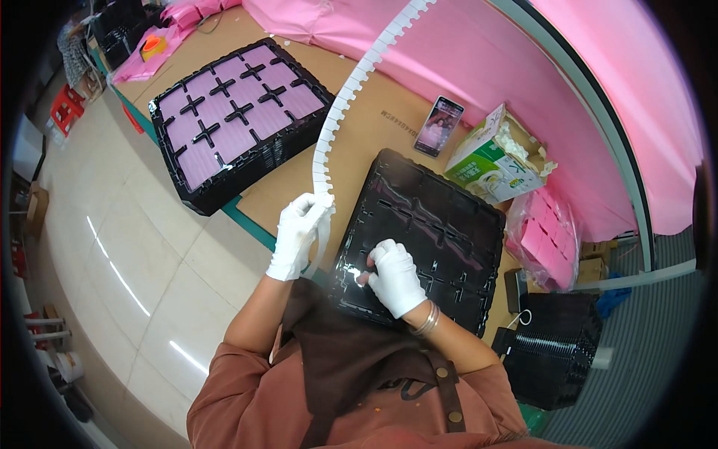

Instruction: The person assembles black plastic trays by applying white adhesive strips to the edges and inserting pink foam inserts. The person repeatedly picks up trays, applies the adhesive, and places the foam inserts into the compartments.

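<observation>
A long white strip (324, 153) with a notched edge curves down from the top of the view. My left hand (298, 233), in a white glove, pinches it low down, and a short end hangs below the glove. Just in front of me lies a black plastic tray (449, 217) with moulded ridges and a glossy surface. Over the tray's left part is my right hand (396, 278), also gloved, with bare fingertips showing and its fingers curled together. Whatever those fingers hold, if anything, is too small to make out.
Black trays with lilac sheets (235, 142) stand at the far left of the cardboard-covered table. Behind my tray are a phone (439, 126) and a green-white carton (486, 168) of white bits. Bagged pink pieces (544, 238) and stacked black trays (553, 348) sit at the right.
</observation>
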The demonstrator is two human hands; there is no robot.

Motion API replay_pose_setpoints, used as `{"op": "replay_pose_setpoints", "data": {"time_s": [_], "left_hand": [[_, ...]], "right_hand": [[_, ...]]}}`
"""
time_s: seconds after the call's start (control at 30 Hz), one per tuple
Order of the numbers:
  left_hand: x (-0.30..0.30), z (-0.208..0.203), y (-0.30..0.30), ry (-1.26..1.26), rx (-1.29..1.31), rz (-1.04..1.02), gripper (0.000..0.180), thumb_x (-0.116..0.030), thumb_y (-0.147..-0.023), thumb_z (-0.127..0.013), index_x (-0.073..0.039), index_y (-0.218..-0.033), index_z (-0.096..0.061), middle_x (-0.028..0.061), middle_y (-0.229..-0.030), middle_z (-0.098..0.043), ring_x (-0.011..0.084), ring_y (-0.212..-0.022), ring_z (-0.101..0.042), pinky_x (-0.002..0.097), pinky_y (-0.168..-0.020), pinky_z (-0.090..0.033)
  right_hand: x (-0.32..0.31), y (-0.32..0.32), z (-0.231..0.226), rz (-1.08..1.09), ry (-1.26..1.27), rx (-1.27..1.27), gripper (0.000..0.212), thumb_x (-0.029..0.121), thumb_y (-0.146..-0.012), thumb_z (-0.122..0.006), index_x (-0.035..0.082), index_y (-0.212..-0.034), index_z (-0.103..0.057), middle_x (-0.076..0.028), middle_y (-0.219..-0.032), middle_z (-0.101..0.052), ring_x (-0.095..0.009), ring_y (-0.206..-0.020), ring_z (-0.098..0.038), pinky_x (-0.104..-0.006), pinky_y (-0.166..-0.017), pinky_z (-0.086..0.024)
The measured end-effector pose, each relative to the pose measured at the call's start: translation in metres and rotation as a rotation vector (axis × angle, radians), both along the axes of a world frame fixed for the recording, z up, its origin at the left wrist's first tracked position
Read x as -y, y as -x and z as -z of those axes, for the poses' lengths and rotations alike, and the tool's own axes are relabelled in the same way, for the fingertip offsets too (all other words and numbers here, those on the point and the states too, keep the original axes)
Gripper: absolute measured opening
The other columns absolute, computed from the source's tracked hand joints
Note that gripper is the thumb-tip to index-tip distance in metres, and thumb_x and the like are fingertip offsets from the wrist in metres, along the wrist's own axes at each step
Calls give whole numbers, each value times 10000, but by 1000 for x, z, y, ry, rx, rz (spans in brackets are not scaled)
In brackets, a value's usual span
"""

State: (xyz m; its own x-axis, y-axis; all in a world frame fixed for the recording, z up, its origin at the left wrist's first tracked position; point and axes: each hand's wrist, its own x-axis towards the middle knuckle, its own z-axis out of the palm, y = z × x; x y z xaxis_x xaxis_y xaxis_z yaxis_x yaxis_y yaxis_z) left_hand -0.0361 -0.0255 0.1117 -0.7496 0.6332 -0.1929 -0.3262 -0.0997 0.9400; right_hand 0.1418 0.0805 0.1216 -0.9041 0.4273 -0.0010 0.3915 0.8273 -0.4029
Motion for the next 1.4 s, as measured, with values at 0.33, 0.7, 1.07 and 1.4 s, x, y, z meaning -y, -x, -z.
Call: {"op": "replay_pose_setpoints", "data": {"time_s": [0.33,0.7,1.07,1.4], "left_hand": [[-19,-13,-52,-126,-146,100,181,-132,-953,-600,-10,-1005,-723,12,-758,-616,46,-577,-506,206,-495,-382],[-48,-33,-52,-104,55,29,234,-219,-907,-673,-29,-1042,-678,0,-812,-667,26,-602,-533,183,-469,-358],[-43,9,-36,47,94,195,226,-227,-950,-624,-7,-991,-655,37,-821,-647,104,-651,-585,233,-590,-469],[-44,4,-48,134,47,197,254,-225,-939,-631,22,-989,-662,59,-808,-645,115,-649,-600,242,-612,-493]], "right_hand": [[-12,16,-24,300,986,-552,160,104,-843,-738,42,-954,-641,-7,-861,-631,-94,-746,-574,-251,-710,-474],[1,-11,-50,139,99,-810,157,3,-661,-768,77,-751,-663,-56,-880,-639,-250,-797,-601,-360,-690,-492],[-280,-168,-31,349,192,-154,107,-41,-676,-725,35,-744,-694,-96,-800,-643,-237,-802,-651,-313,-736,-517],[-262,-144,-4,340,-55,-71,193,-47,-670,-728,35,-798,-610,-141,-917,-592,-324,-865,-619,-394,-752,-508]]}}
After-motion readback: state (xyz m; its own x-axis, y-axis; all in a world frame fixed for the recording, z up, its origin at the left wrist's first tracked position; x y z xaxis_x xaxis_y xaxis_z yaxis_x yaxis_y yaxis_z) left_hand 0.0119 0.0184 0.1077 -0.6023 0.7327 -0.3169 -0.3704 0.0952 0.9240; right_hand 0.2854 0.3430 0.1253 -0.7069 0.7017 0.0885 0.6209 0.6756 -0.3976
